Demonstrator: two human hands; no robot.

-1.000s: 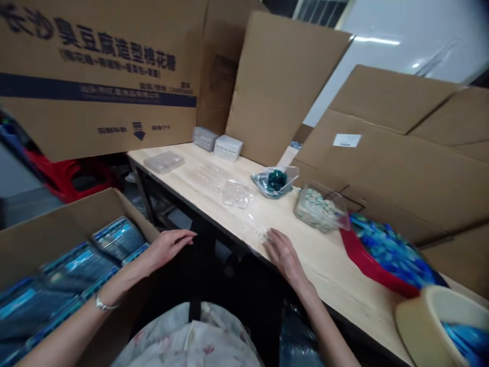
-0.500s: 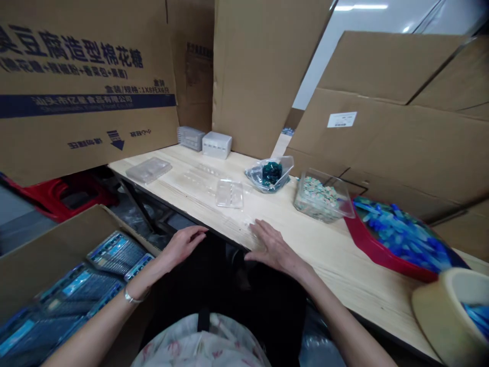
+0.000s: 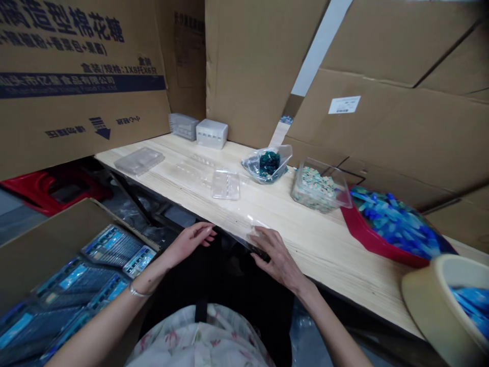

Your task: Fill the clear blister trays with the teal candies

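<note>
My right hand [image 3: 274,251] lies at the front edge of the pale wooden table [image 3: 328,244], fingers curled over a thin clear plastic tray [image 3: 240,227], whose near edge sits at the table's lip. My left hand [image 3: 191,243] hangs open and holds nothing, just off the table edge above the dark gap, with a bracelet on its wrist. Nearest it, to the lower left, is an open cardboard box [image 3: 57,239] packed with flat blue-and-silver packets [image 3: 114,247]. Farther along the table lie another clear tray [image 3: 225,184] and a plastic bag of dark teal pieces [image 3: 267,164].
A clear tub of speckled pieces [image 3: 315,189], a red basin of blue pieces [image 3: 393,229] and a tan bowl [image 3: 428,311] stand to the right. A white box [image 3: 212,133] and grey box [image 3: 183,126] stand at the back against tall cardboard sheets. A red stool [image 3: 53,186] is below left.
The whole scene has shifted left and up in view. My right hand has moved from lying flat beside the plastic to curling over it at the table edge. My left hand stays nearly still.
</note>
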